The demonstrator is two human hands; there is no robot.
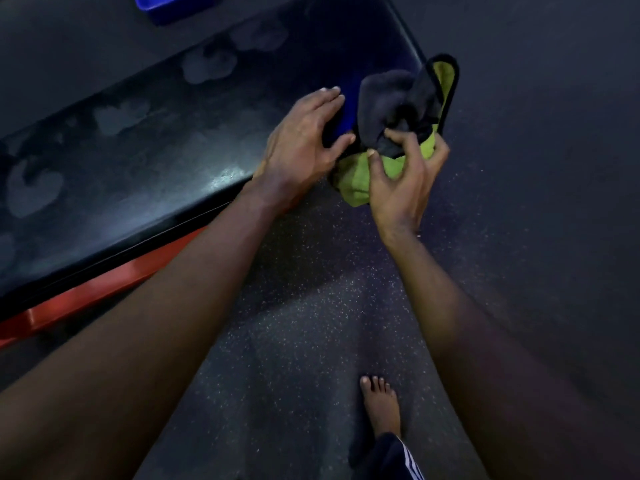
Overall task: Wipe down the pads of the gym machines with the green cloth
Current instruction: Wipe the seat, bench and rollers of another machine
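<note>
1. Standing beside the bench, a person is holding the green cloth (353,183) just off the near-right corner of the black bench pad (145,174), over the speckled floor (294,341).
2. The right hand (401,181) is gripping the cloth, with thumb and curled fingers pinching its bunched dark grey side while the green face is hanging below.
3. The left hand (304,143) is lying with fingers straight at the pad's edge, its thumb reaching toward the cloth; I cannot tell whether they are touching.
4. Pale patches (34,188) are showing along the pad, with a red frame (86,299) running beneath it, a blue bin (173,5) sitting beyond, and 1 bare foot (381,407) resting on the floor.
</note>
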